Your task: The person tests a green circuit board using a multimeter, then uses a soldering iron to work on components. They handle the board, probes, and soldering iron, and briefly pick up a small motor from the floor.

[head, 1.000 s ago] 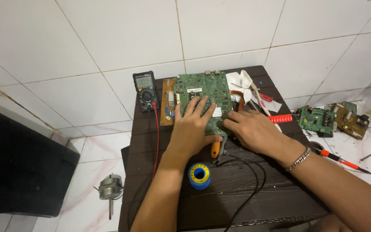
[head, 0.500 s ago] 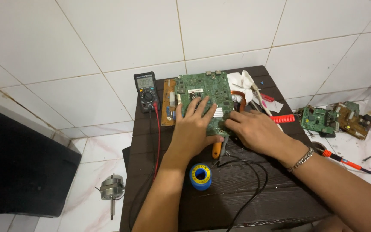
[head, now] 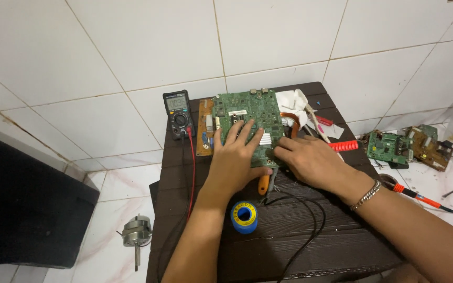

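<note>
The green circuit board point(head: 247, 118) lay at the upper centre of the dark desk point(head: 310, 241). The left hand point(head: 235, 157) pressed flat on it, fingers spread; the right hand point(head: 310, 160) rested at its right edge, fingers loosely curled, gripping nothing visible. A multimeter point(head: 177, 112) sat upper left, a blue solder spool point(head: 244, 216) below.

Circuit board point(head: 247, 118): on table point(head: 331, 246), under both hands. L hand point(head: 235, 160) flat on it; R hand point(head: 310, 160) at its R edge. Multimeter point(head: 177, 112): behind-left of L hand. Solder spool point(head: 244, 216): in front of L hand, w/ screwdriver handle point(head: 263, 184) between. Spare boards point(head: 407, 147): on floor, right of R hand. Small motor point(head: 135, 237): floor, far left of L hand.
</note>
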